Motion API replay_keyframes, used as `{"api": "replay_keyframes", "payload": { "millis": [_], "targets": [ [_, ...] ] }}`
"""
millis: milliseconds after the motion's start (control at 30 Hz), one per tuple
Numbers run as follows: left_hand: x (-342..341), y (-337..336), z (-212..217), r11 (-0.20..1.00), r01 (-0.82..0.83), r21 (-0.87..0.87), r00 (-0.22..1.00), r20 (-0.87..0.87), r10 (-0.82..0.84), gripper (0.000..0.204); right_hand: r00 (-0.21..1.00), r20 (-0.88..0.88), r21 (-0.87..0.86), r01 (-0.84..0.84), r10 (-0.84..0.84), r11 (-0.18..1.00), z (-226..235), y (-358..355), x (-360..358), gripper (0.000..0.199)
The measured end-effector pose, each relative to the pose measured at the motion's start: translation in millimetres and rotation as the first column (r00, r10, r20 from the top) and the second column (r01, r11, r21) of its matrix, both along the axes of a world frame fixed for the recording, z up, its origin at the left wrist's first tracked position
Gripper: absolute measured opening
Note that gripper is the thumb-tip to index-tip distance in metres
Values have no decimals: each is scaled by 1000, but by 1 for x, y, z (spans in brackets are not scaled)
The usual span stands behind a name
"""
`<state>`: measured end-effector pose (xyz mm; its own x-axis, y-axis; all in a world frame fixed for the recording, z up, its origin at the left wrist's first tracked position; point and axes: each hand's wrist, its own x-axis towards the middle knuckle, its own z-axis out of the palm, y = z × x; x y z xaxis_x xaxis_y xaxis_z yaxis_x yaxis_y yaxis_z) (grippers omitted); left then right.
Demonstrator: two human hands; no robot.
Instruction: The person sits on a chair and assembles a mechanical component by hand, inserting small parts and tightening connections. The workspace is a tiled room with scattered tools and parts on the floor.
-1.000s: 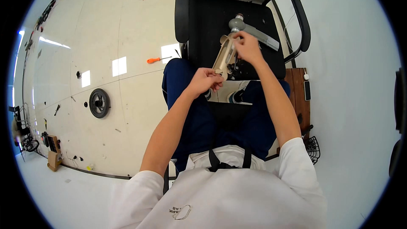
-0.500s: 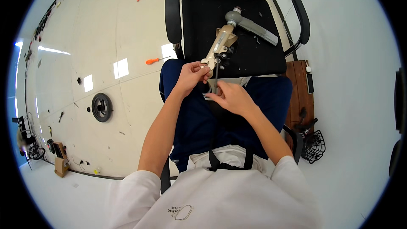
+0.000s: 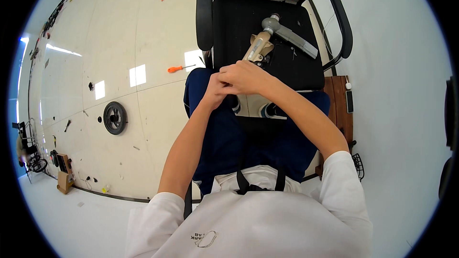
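A beige metal frame part [image 3: 256, 46] with a grey joint and a long grey arm [image 3: 297, 40] lies on a black chair seat [image 3: 229, 24], its near end pointing toward me. Over that near end my hands meet and hide it. My left hand [image 3: 214, 91] has its fingers closed at the end of the part, partly covered by the other hand. From above, my right hand [image 3: 246, 77] bends over it with curled fingertips; what they pinch is out of sight. Dark small fittings [image 3: 262, 62] show just beyond the right knuckles.
Chair armrests [image 3: 204, 12] flank the seat. On the tiled floor to the left lie an orange-handled screwdriver [image 3: 176, 69] and a black wheel [image 3: 114, 118]. A wooden board [image 3: 338, 100] with a phone [image 3: 349, 102] sits right, near a black wire basket [image 3: 357, 166].
My right hand has moved up and left from the thin metal rod below the part to the left hand. The rod no longer shows. The view has shifted slightly.
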<state>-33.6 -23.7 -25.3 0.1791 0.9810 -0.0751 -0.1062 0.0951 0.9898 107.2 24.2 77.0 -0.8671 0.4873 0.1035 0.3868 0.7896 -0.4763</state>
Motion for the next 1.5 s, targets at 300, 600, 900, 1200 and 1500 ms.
{"api": "replay_keyframes", "payload": {
  "millis": [300, 600, 900, 1200, 1500],
  "targets": [
    [14, -2, 9, 955, 30, -296, 985, 170, 22, 21, 827, 69, -56, 562, -558, 825, -26, 103, 27, 35],
    [11, 4, 16, 933, -38, -359, 975, 190, 113, 21, 466, -177, -157, 856, -867, 492, -48, -53, 106, 26],
    [8, 7, 18, 936, -72, -345, 973, 180, 141, 20, 382, -148, -297, 863, -912, 410, -44, -92, 77, 23],
    [10, 7, 16, 945, -21, -325, 987, 145, 71, 20, 409, -108, -265, 867, -906, 422, -46, -97, 93, 32],
    [13, 9, 24, 946, -8, -323, 991, 123, 50, 21, 332, -94, -321, 882, -939, 344, -49, -116, 68, 33]
  ]
}}
